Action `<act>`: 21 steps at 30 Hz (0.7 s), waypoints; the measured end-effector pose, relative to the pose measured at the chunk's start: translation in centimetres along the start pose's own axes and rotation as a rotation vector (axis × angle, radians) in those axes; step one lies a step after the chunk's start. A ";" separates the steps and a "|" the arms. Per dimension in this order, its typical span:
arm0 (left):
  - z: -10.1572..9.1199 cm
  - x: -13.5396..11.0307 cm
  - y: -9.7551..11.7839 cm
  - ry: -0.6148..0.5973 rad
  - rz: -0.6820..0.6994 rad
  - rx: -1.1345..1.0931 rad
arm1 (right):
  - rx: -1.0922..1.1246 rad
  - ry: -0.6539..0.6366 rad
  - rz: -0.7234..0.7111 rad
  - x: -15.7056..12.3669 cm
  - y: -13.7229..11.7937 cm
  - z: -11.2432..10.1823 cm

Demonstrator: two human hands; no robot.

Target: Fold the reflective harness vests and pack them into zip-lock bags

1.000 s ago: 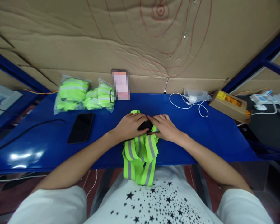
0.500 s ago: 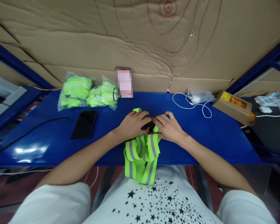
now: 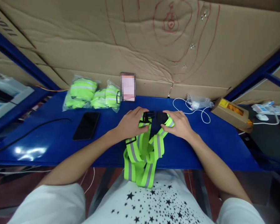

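A reflective yellow-green strap (image 3: 158, 146) with a grey stripe hangs in loops over the table's front edge onto my lap. My left hand (image 3: 132, 124) pinches one strap end, with a black pronged buckle half (image 3: 150, 115) at its fingertips. Closed on the other end, my right hand (image 3: 179, 123) grips the strap beside a black buckle socket (image 3: 162, 117). The prongs point at the socket, and the two halves look slightly apart. A black slider (image 3: 131, 140) sits on the strap below my left hand.
On the blue table (image 3: 200, 146) lie a dark phone (image 3: 86, 126) and bagged yellow-green straps (image 3: 82, 90) to the left. A lit phone (image 3: 128, 87) leans on the cardboard behind. At right are a white cable (image 3: 205, 118) and a cardboard box (image 3: 233, 113).
My hands have moved apart, the right one to the right, so both buckle halves now show between them. The view has tilted up slightly.
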State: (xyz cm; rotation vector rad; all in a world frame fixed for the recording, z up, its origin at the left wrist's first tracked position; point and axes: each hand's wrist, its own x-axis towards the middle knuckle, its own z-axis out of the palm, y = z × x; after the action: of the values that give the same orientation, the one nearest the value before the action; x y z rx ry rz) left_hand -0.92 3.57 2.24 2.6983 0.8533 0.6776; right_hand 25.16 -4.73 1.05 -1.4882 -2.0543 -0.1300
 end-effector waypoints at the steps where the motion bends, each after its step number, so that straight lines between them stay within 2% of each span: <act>1: -0.5 0.3 -0.3 0.036 -0.031 -0.061 | -0.017 0.034 0.037 0.2 0.5 -0.4; 3: -1.7 1.5 -1.0 0.137 -0.077 -0.244 | 0.021 0.117 0.166 0.7 1.9 -1.5; 4: -2.6 2.3 -1.4 0.204 -0.092 -0.367 | 0.127 0.175 0.256 1.1 2.8 -2.1; 6: -4.7 4.3 -1.9 0.378 -0.122 -0.640 | 0.469 0.312 0.428 2.1 4.7 -3.8; 8: -7.2 6.1 -1.8 0.528 -0.213 -0.913 | 0.790 0.435 0.527 2.9 6.5 -5.9; 10: -9.9 7.4 -1.2 0.600 -0.274 -1.161 | 1.010 0.535 0.571 3.2 7.8 -8.2; 12: -12.3 7.9 -0.5 0.614 -0.223 -1.324 | 1.294 0.664 0.646 2.9 8.8 -10.5; 14: -14.3 7.7 -0.2 0.708 -0.147 -1.360 | 1.469 0.770 0.725 2.1 9.4 -12.3; 15: -15.1 7.5 -0.2 0.729 -0.108 -1.360 | 1.487 0.808 0.745 1.6 9.7 -13.0; 19: -17.2 6.3 -1.3 0.691 0.031 -1.317 | 1.399 0.862 0.744 -0.2 10.6 -14.9; 21: -18.1 5.8 -2.3 0.816 -0.072 -1.176 | 1.340 0.878 0.734 -1.0 11.3 -15.6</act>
State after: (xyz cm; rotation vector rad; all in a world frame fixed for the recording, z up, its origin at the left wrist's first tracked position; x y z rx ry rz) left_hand -6.77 10.27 19.20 1.3066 0.4114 1.6376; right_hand 41.71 -7.76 10.46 -0.8737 -0.4811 0.6406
